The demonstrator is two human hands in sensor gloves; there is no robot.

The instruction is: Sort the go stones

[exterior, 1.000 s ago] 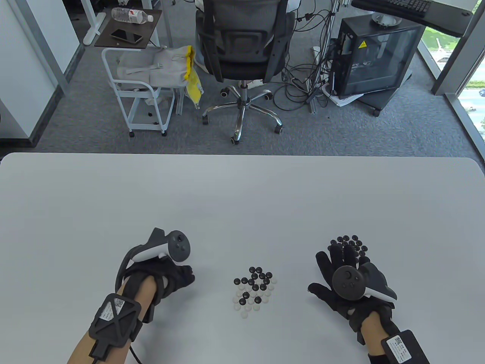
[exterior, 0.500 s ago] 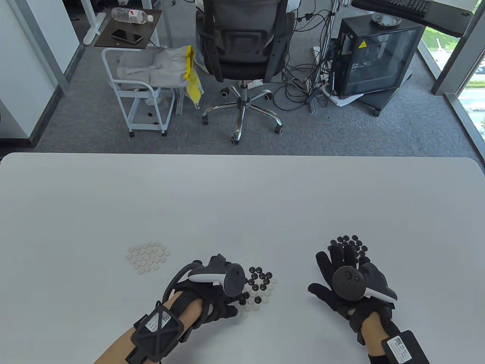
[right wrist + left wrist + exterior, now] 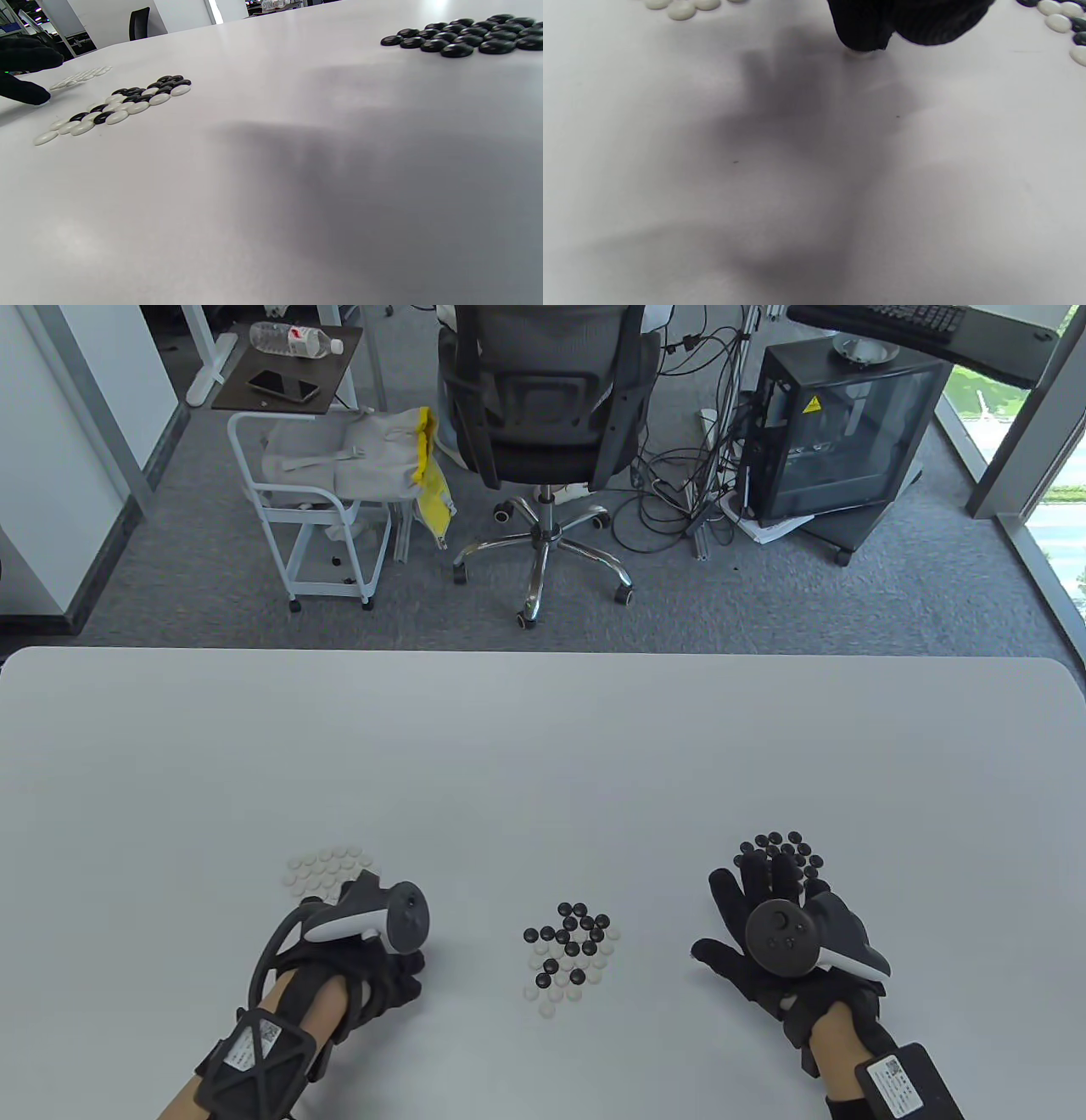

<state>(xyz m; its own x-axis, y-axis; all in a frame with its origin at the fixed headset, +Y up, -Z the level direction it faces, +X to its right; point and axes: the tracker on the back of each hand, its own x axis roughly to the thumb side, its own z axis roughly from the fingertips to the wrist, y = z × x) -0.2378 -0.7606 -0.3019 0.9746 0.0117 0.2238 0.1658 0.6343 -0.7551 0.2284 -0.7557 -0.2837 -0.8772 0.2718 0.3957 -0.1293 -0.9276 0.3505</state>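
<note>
Table view: on a white desk (image 3: 543,746), a mixed pile of black and white Go stones (image 3: 568,950) lies between two gloved hands. The left hand (image 3: 373,976), fingers curled, presses a white stone (image 3: 859,53) to the desk under a fingertip, just below the sorted white stones (image 3: 327,874); whether this grip pinches the stone, I cannot tell. The right hand (image 3: 776,933) rests flat with its grip spread and holding nothing, fingertips touching the sorted black stones (image 3: 785,848). An office chair (image 3: 543,415) stands beyond the desk.
</note>
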